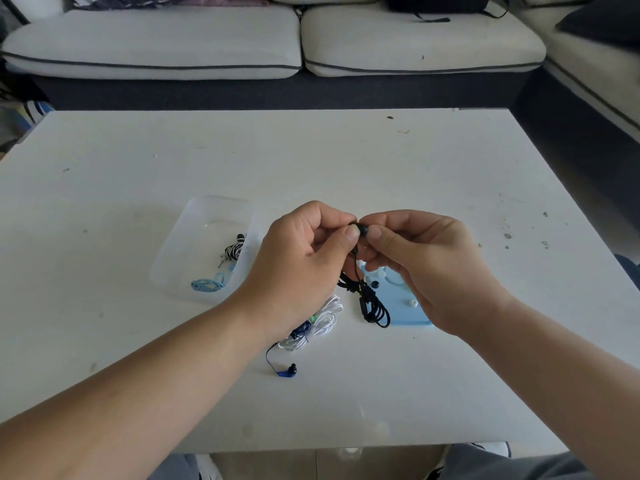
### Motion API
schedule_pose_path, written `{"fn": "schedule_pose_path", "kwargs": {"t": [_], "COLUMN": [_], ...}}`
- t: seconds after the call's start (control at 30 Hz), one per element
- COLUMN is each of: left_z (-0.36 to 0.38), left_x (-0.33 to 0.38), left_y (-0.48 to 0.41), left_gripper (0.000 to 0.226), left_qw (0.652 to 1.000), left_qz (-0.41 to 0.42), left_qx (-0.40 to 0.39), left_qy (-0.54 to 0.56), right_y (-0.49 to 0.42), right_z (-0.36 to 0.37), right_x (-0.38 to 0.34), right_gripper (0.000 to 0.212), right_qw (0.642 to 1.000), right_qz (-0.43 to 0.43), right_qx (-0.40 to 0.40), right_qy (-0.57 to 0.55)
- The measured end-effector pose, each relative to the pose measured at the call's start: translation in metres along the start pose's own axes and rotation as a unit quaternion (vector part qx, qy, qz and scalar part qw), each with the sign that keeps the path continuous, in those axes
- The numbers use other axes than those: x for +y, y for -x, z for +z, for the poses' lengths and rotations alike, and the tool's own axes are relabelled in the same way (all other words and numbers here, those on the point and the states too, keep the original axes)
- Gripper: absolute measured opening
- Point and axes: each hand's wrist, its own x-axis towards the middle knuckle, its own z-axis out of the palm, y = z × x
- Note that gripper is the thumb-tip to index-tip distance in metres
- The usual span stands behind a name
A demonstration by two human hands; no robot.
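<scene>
Both hands meet above the middle of the counter [346, 161], and between them is a pair of black earphones [371, 304]. The left hand [301, 258] pinches the stem just under one earbud [362, 231] with thumb and forefinger. The right hand [426, 268] grasps the bud's rounded head with its fingertips. A grip this close looks meant for fine work on the bud itself, probably seating or pulling off a soft tip. The rest of the thin, rubbery cable hangs below the hands in a loose bundled coil, kept wound so it does not tangle.

Under the right hand lies a flat, pale blue plastic lid [407, 315] serving as a small tray. A white ear tip [412, 302] and a dark ear tip [375, 284] sit on it, close enough to pick up.

Left of the left hand stands a clear, frosted plastic box [166, 268] with rounded corners. It holds zebra-striped earphones [235, 249] and a woven light blue cable [207, 284].

Just beneath the left wrist is a heap of glossy white earphones [327, 317] mixed with a dark blue cord. Its blue earbud [287, 372] trails out nearer the person. Beyond the counter, past both hands, is a pale cushioned sofa [152, 46] with dark piping.
</scene>
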Motion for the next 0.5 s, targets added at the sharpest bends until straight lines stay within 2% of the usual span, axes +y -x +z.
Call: {"fn": "schedule_pose_path", "kwargs": {"t": [0.2,0.37,0.5], "left_z": [-0.0016,0.0011,0.002], "left_x": [-0.0015,0.0021,0.0042], "left_y": [0.0017,0.0011,0.0028], "left_gripper": [0.007,0.008,0.01], "left_qw": [0.999,0.999,0.997], "left_qz": [0.024,-0.02,-0.032], "left_qx": [-0.006,0.005,-0.007], "left_qy": [-0.045,0.044,0.068], "right_y": [-0.0001,0.0001,0.0025], "right_z": [0.0025,0.0055,0.0062], "right_x": [-0.0026,-0.0025,-0.0056], "right_gripper": [0.013,0.015,0.014], "right_qw": [1.0,0.998,0.993], "right_qz": [0.014,-0.029,-0.059], "right_qx": [-0.011,0.007,0.014], "right_qy": [0.009,0.057,0.097]}}
